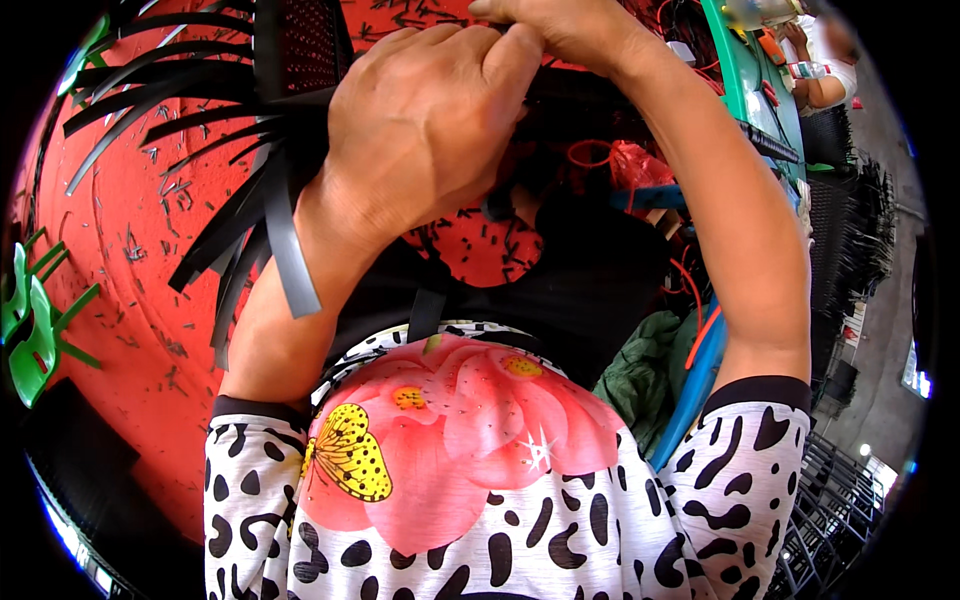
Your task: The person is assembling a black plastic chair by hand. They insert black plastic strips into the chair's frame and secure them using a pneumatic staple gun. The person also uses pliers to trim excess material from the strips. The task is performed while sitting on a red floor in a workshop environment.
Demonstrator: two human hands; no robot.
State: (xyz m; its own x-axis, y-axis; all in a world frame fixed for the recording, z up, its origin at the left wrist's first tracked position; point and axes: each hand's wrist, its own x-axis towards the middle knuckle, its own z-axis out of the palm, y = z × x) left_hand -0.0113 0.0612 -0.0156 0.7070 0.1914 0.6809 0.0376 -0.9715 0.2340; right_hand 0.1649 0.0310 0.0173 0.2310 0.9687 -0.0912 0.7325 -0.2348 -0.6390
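My left hand [425, 125] is closed, its knuckles up, against a black woven plastic piece [305, 45] with many loose flat black strips [290, 240] fanning out to the left. One long strip hangs down over my left wrist. My right hand [565, 25] meets the left at the thumb side, near the top edge of the picture. Its fingers are bent and partly cut off there. What either hand grips is hidden by the hands themselves, though dark material shows between them.
Short black scraps lie scattered over the red floor [110, 300]. Green plastic chairs [40, 340] stand at the left. A red plastic bag [640, 165] and dark green cloth [645, 370] are at my right. Beyond a green-edged table [735, 70], another person [825, 60] is at work.
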